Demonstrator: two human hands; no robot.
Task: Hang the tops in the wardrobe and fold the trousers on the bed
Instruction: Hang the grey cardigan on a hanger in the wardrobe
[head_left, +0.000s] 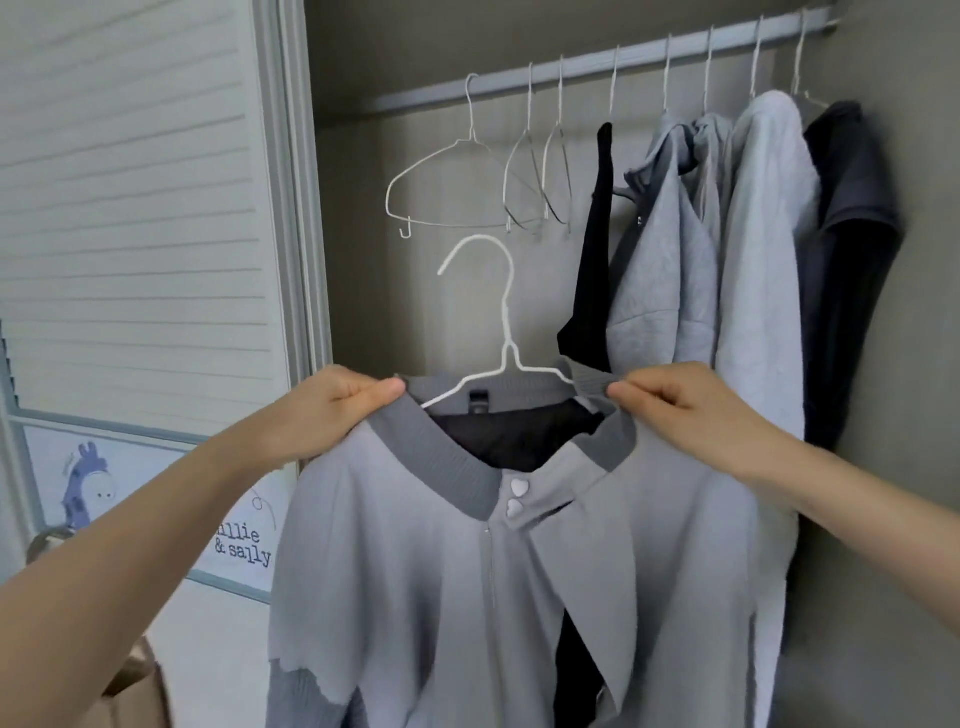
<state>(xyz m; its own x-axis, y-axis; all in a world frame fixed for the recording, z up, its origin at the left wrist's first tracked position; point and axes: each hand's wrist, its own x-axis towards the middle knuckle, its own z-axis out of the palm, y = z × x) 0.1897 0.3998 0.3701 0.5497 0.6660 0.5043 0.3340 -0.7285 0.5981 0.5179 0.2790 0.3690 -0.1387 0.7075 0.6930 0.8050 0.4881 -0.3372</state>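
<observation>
Head view, facing an open wardrobe. A light grey top (441, 571) with a darker grey ribbed collar hangs at lower centre of the frame, stretched between the two hands. The left hand (332, 410), at centre left, pinches the collar's left end between thumb and curled fingers; the right hand (670, 400), at centre right, pinches the collar's right end in the same manner. Both forearms rise from the lower corners of the frame toward the collar, the hands at about equal height.

A white wire hanger (506, 332) sits inside the collar, its hook standing upright between the hands and below the wardrobe rail (597, 65), not touching it. Two white heart-shaped buttons (518, 498) lie one above the other just below the collar opening.

On the rail, running across the upper right of the frame, three bare wire hangers (457, 171) hang at upper centre. To their right hang five garments: one narrow black piece (597, 234), three light grey tops (717, 249) and one dark top (852, 249) at the far right.

A slatted sliding door (130, 208) fills the upper left; below it, at lower left, is a printed poster (239, 540).
</observation>
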